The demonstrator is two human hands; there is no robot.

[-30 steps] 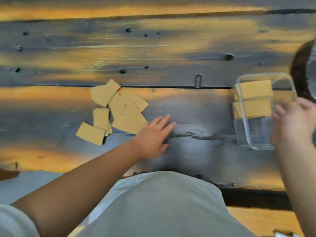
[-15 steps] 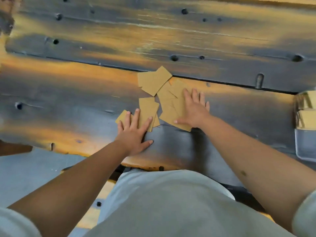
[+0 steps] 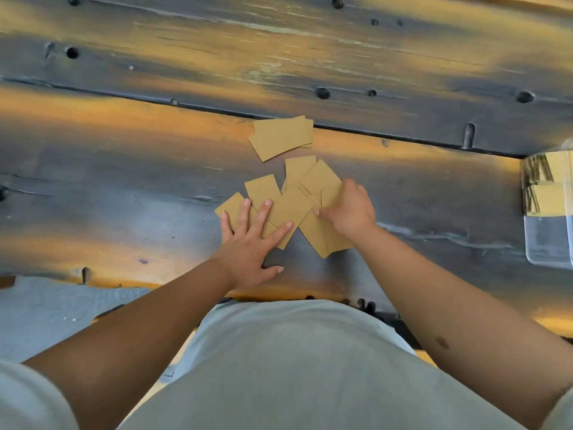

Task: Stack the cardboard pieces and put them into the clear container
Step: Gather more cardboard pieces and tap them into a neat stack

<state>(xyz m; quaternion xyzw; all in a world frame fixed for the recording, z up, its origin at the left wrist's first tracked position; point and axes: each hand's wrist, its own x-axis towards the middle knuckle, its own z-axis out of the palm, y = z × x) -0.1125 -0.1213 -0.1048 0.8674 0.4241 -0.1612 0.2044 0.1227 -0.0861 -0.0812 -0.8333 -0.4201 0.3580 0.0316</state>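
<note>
Several tan cardboard pieces (image 3: 294,209) lie overlapped on the dark wooden table (image 3: 124,181). A small separate pile of cardboard pieces (image 3: 282,136) sits just beyond them. My left hand (image 3: 251,243) lies flat with fingers spread, pressing on the left pieces. My right hand (image 3: 348,209) is curled over the right pieces, fingertips on them; whether it grips any is hidden. The clear container (image 3: 550,212) stands at the right edge of view, with two stacks of cardboard in its far end.
The table's near edge runs just in front of my torso. Grey floor (image 3: 55,311) shows at the lower left. A seam between planks runs across the table behind the far pile.
My right hand left the container and came onto the scattered pieces; both hands have pushed pieces closer together. The view has swung left, so the container sits at the right edge.
</note>
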